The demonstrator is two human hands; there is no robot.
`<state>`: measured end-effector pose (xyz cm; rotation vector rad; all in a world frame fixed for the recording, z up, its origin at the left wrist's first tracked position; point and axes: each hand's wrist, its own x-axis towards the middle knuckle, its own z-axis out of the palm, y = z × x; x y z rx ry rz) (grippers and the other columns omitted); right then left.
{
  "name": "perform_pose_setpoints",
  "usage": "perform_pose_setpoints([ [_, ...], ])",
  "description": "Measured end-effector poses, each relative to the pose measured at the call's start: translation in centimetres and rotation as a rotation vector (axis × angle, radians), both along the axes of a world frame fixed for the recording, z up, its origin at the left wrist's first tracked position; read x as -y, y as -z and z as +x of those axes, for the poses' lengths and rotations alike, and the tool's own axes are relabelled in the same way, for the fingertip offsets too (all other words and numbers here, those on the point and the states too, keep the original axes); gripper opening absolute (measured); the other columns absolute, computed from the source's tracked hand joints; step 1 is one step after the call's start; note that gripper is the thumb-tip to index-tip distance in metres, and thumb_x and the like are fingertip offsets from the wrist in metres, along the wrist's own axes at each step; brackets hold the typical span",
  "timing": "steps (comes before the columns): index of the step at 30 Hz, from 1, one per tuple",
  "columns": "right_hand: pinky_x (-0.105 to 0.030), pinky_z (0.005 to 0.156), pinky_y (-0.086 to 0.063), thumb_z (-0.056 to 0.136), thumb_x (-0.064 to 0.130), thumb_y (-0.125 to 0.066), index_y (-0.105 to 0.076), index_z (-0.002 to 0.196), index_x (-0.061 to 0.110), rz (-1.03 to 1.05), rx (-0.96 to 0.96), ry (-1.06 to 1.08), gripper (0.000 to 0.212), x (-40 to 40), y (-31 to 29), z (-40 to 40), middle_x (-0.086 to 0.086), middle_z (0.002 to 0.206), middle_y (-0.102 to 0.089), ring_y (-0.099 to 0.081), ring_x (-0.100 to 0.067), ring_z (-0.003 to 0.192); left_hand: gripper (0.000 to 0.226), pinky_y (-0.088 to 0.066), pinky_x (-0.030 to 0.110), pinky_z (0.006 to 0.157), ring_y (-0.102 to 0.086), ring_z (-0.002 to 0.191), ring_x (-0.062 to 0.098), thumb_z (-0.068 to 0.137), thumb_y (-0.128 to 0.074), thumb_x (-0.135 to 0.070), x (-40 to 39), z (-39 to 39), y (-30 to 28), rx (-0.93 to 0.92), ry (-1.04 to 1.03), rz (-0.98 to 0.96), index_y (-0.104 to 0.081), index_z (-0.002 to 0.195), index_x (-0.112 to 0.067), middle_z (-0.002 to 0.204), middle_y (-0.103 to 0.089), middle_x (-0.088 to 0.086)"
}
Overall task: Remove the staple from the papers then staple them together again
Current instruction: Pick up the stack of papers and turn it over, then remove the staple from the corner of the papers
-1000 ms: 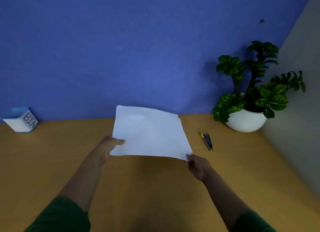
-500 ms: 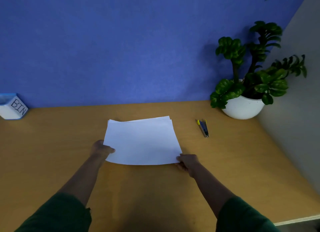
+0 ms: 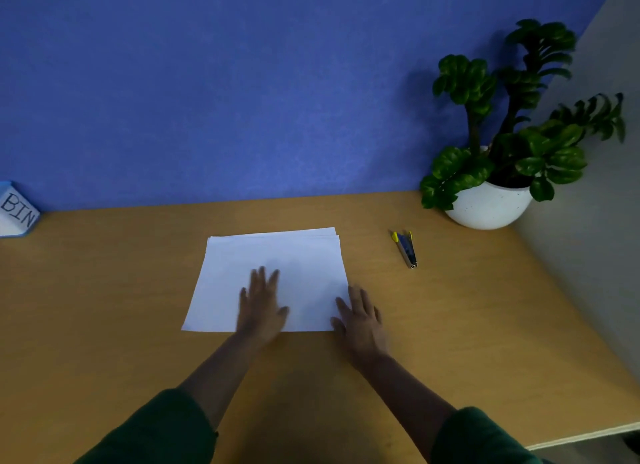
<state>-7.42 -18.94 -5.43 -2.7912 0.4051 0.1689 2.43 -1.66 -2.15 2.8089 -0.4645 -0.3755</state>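
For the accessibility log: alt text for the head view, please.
Both hands lie flat and open: the left hand on white papers on a wooden desk, the right hand at their near right corner. A blue-and-yellow stapler lies right of them.

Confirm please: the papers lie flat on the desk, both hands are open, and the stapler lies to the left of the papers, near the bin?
Not quite. The stapler lies to the right of the papers, toward the potted plant, as the head view shows. The papers do lie flat on the desk, and the left hand and right hand are open.
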Motion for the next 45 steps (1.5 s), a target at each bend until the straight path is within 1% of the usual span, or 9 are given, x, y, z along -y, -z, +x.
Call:
perform_pose_setpoints([
  [4, -0.042, 0.117, 0.004, 0.096, 0.052, -0.019, -0.009, 0.15, 0.028, -0.088, -0.003, -0.085, 0.059, 0.4, 1.5, -0.9, -0.002, 0.158, 0.009, 0.01, -0.026, 0.147, 0.073, 0.004, 0.05, 0.117, 0.018, 0.147, 0.026, 0.095, -0.039, -0.047, 3.5, -1.4, 1.6, -0.033, 0.215, 0.058, 0.002, 0.152, -0.028, 0.16, 0.016, 0.004],
  [10, -0.042, 0.116, -0.013, 0.097, 0.047, -0.028, -0.022, 0.148, 0.025, -0.009, 0.056, -0.064, 0.056, 1.6, 0.4, -0.6, -0.006, 0.159, -0.015, -0.009, -0.023, 0.147, 0.07, 0.002, 0.058, 0.115, 0.011, 0.148, 0.031, 0.092, -0.014, -0.063, 3.9, -2.1, 3.8, 0.061, 0.321, 0.209, 0.0, 0.152, -0.031, 0.16, 0.012, 0.008],
  [13, -0.04, 0.108, -0.028, 0.094, 0.034, -0.044, -0.031, 0.145, 0.016, 0.039, 0.154, 0.161, 0.055, 4.7, -1.2, 0.4, -0.009, 0.152, -0.031, -0.029, -0.026, 0.138, 0.078, -0.011, 0.06, 0.114, -0.011, 0.147, 0.033, 0.086, 0.005, -0.066, 3.1, -2.5, 4.1, 0.2, 0.318, 0.134, -0.022, 0.15, -0.029, 0.16, -0.014, 0.009],
  [17, -0.039, 0.1, -0.037, 0.089, 0.021, -0.054, -0.042, 0.137, 0.009, 0.15, 0.21, 0.59, 0.052, 10.8, -2.8, 2.2, -0.015, 0.138, -0.045, -0.042, -0.033, 0.123, 0.082, -0.003, 0.055, 0.116, 0.0, 0.149, 0.028, 0.081, 0.012, -0.068, 3.0, -2.4, 5.0, 0.194, 0.324, 0.138, -0.013, 0.151, -0.033, 0.161, -0.004, 0.005],
  [20, -0.042, 0.1, -0.039, 0.087, 0.024, -0.056, -0.041, 0.138, 0.008, 0.223, 0.107, 0.731, 0.055, 13.7, -3.0, 3.6, -0.016, 0.135, -0.045, -0.041, -0.034, 0.124, 0.086, -0.014, 0.058, 0.113, -0.017, 0.146, 0.032, 0.083, 0.011, -0.066, 3.2, -2.5, 4.5, 0.208, 0.317, 0.084, -0.031, 0.147, -0.028, 0.158, -0.021, 0.009],
  [25, -0.041, 0.094, -0.045, 0.081, 0.039, -0.066, -0.057, 0.121, 0.005, 0.179, 0.084, 0.746, 0.054, 14.8, -2.6, 6.0, -0.017, 0.126, -0.047, -0.046, -0.035, 0.116, 0.075, -0.004, 0.055, 0.116, -0.002, 0.149, 0.027, 0.084, -0.004, -0.065, 3.2, -2.6, 4.8, 0.17, 0.3, 0.068, -0.02, 0.15, -0.032, 0.161, -0.008, 0.005],
  [36, -0.031, 0.066, -0.043, 0.086, 0.03, -0.059, -0.069, 0.104, 0.007, 0.26, 0.198, 0.668, 0.03, 14.4, -2.1, 6.3, -0.015, 0.105, -0.063, -0.061, -0.033, 0.088, 0.064, -0.013, 0.057, 0.115, -0.016, 0.147, 0.03, 0.09, -0.03, -0.058, 3.1, -2.6, 5.0, 0.241, 0.298, 0.078, -0.031, 0.147, -0.03, 0.158, -0.02, 0.007],
  [41, -0.034, 0.066, -0.043, 0.087, 0.023, -0.063, -0.068, 0.086, 0.001, 0.886, 0.376, 0.972, 0.022, 11.9, -3.4, 5.6, -0.006, 0.07, -0.056, -0.051, -0.02, 0.066, 0.065, -0.004, 0.055, 0.117, -0.002, 0.149, 0.028, 0.091, -0.022, -0.061, 2.9, -2.5, 5.3, 0.213, 0.308, 0.109, -0.018, 0.15, -0.034, 0.161, -0.006, 0.004],
  [45, -0.034, 0.079, -0.047, 0.097, 0.023, -0.047, -0.058, 0.085, 0.012, 1.604, 0.438, 0.994, 0.02, 8.7, -4.3, 3.8, -0.003, 0.083, -0.059, -0.062, -0.012, 0.077, 0.065, 0.005, 0.053, 0.116, 0.004, 0.149, 0.026, 0.091, -0.019, -0.061, 2.9, -2.2, 5.5, 0.191, 0.309, 0.125, -0.011, 0.15, -0.036, 0.161, 0.001, 0.002],
])
